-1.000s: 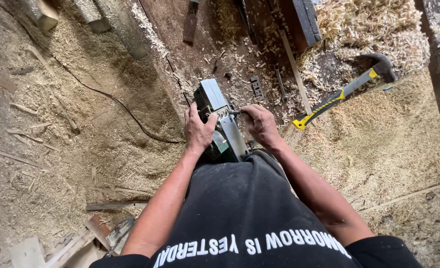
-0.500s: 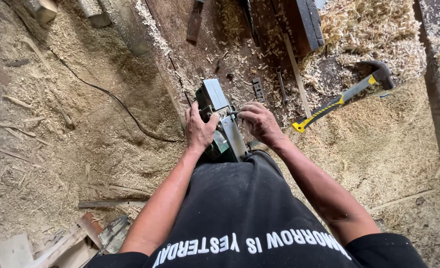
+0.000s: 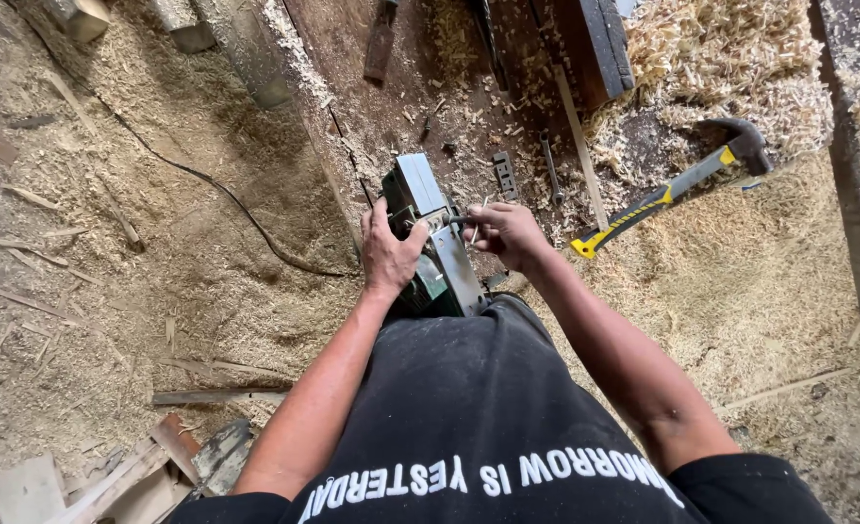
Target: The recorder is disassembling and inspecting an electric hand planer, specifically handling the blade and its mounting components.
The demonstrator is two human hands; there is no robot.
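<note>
A green and grey electric planer [image 3: 428, 228] lies upturned on a dark wooden workbench [image 3: 352, 58]. My left hand [image 3: 389, 254] grips its left side and holds it still. My right hand [image 3: 508, 233] is closed around a small metal tool [image 3: 461, 220] set against the planer's right side. A black cord [image 3: 207, 184] runs from the planer across the sawdust at the left.
A hammer [image 3: 673, 184] with a yellow and black handle rests on wood shavings at the right. A spanner [image 3: 549, 165] and small metal parts lie on the bench. Wood offcuts [image 3: 158, 466] sit at the lower left. Sawdust covers the floor.
Both hands stay on the planer. The view has shifted slightly; my right hand has turned a little at the planer's side.
</note>
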